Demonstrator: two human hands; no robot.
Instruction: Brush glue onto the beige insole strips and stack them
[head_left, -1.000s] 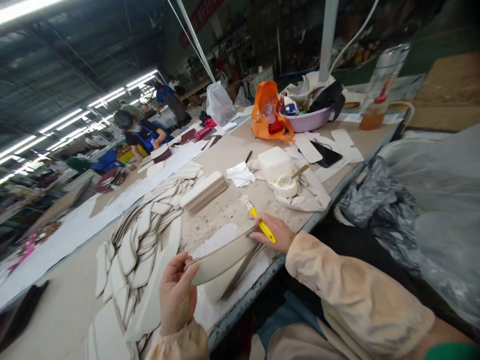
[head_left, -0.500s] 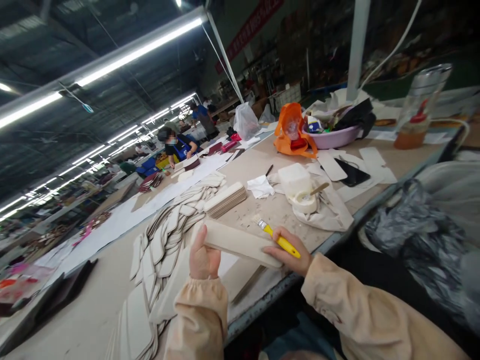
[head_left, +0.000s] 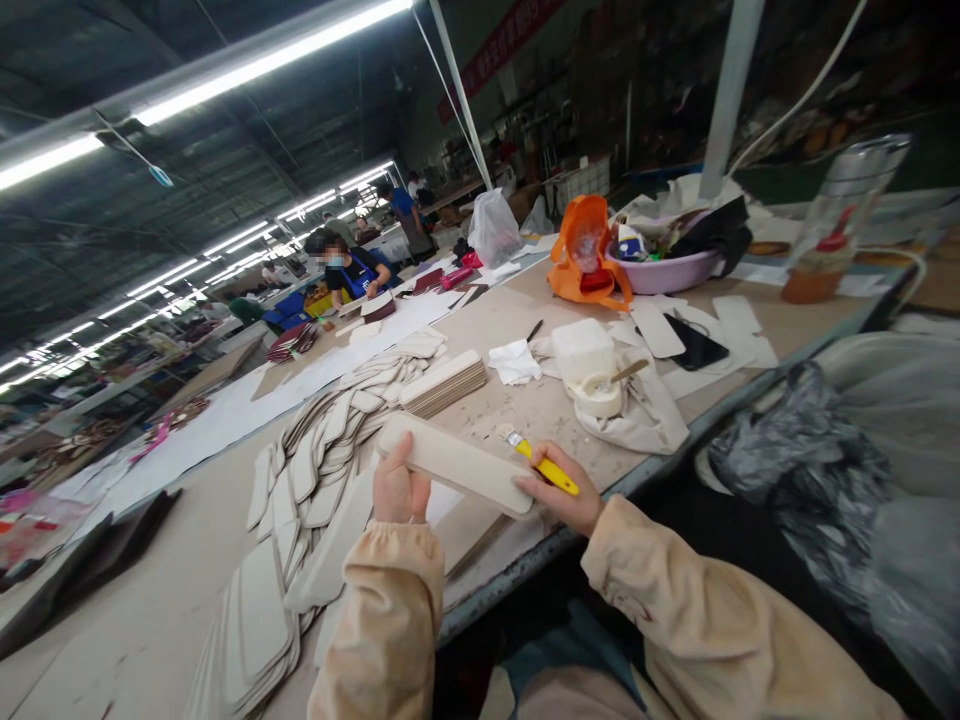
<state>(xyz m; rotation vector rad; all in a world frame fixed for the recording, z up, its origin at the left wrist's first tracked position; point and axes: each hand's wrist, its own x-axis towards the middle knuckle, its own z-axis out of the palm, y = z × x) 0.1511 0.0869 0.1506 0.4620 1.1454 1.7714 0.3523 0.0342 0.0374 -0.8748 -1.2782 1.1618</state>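
My left hand (head_left: 400,484) is closed on the far left end of a long pale strip with rounded corners (head_left: 457,462). At the strip's other end, the fingertips of my right hand (head_left: 564,490) touch its edge. That same hand grips a yellow-handled paintbrush (head_left: 556,474), its bristles pointing up and away to the left. Beneath the strip lies a flat stack of similar pieces (head_left: 471,530), partly hidden by my hands. A neat pile of pale strips (head_left: 444,384) sits just beyond, beside a long spread of overlapping strips (head_left: 330,440).
A white tub (head_left: 583,350) stands by a roll of tape (head_left: 598,396) on a cloth. Behind are crumpled tissue (head_left: 514,362), an orange bag (head_left: 582,255), a purple basin (head_left: 666,274) and a bottle (head_left: 840,220). The table edge (head_left: 517,585) runs before me. A co-worker (head_left: 352,272) sits further off.
The pale strip has shifted slightly to the left and up and turned so more of its flat face shows. Both hands moved with it, and the paintbrush stays in my right hand.
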